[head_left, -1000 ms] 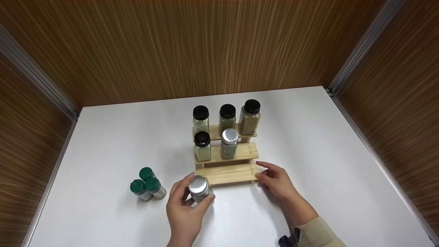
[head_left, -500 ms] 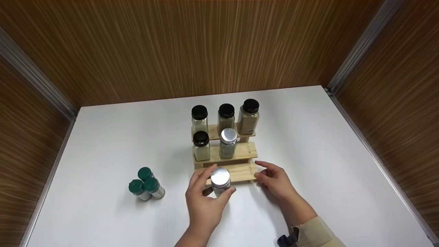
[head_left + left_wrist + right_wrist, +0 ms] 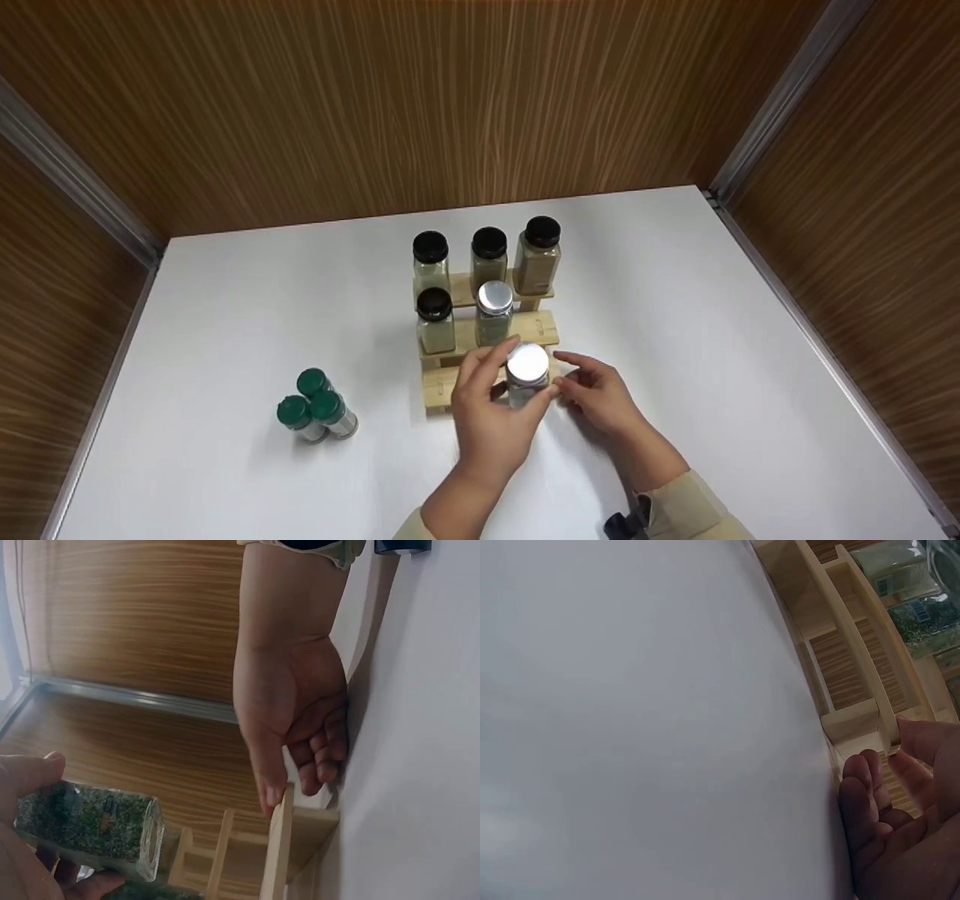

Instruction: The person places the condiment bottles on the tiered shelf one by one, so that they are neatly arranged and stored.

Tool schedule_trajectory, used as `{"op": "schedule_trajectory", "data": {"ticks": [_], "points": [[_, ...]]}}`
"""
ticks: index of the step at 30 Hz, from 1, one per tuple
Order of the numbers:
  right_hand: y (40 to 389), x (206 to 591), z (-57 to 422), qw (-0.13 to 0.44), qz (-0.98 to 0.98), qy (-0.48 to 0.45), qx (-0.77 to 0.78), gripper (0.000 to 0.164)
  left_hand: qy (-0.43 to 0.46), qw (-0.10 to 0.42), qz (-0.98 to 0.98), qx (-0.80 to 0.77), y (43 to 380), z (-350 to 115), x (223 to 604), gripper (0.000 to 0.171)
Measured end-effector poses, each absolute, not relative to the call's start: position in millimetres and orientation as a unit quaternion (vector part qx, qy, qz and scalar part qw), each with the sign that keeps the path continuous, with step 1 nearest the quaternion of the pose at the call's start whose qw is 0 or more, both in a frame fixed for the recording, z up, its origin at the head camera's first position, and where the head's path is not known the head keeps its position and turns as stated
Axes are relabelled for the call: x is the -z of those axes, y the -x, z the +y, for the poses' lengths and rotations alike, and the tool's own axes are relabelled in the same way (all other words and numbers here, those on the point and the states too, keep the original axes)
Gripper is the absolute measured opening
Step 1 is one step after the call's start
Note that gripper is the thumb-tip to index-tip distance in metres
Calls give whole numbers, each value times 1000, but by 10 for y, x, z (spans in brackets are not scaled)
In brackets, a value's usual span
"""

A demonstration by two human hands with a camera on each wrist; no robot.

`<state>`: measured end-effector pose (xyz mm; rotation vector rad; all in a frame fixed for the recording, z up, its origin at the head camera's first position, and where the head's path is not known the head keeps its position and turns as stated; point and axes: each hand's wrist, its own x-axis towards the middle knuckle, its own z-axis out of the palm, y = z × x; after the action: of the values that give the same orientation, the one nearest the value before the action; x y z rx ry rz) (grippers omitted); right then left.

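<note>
My left hand [image 3: 495, 424] grips a square glass spice jar [image 3: 527, 367] with a silver lid, between thumb and fingers. Dried green herbs fill that jar [image 3: 90, 825] in the left wrist view, and its base is apart from the shelves. It hovers over the right part of the lowest step of a three-step wooden spice rack [image 3: 442, 386]. My right hand [image 3: 604, 397] pinches the right end of that step; in the right wrist view the thumb and a finger meet at the wood [image 3: 889, 727].
Three black-lidded jars [image 3: 489, 259] stand on the top step. The middle step bears one black-lidded jar [image 3: 436, 322] and one silver-lidded jar [image 3: 494, 315]. Left of the rack, three green-capped shakers [image 3: 328, 409] stand together on the white table [image 3: 225, 337]. Wood-grain panels [image 3: 450, 105] enclose it.
The left hand has carried the silver-lidded spice jar rightward and slightly back, from the rack's front left corner to over its lowest step's right part. The right hand stays at the rack.
</note>
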<state>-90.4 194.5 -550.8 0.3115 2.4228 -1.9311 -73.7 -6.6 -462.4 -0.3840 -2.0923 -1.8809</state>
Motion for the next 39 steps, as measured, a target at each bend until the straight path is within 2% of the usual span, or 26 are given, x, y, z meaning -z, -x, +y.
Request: {"op": "schedule_trajectory", "data": {"ticks": [6, 12, 23, 29, 39], "points": [[924, 5503, 1914, -1, 774, -126, 620, 49, 146, 164, -720, 658, 783, 183, 4645, 67], [925, 5502, 1910, -2, 791, -133, 597, 47, 154, 179, -734, 636, 883, 377, 4659, 67], [932, 5489, 1931, -7, 795, -104, 598, 24, 166, 286, -781, 530, 1089, 558, 4704, 70], [925, 5529, 1922, -15, 794, -89, 601, 25, 158, 264, -796, 520, 1149, 610, 4750, 70], [908, 5529, 1950, -16, 791, -76, 606, 41, 129, 250, -821, 496, 1197, 686, 4809, 71]]}}
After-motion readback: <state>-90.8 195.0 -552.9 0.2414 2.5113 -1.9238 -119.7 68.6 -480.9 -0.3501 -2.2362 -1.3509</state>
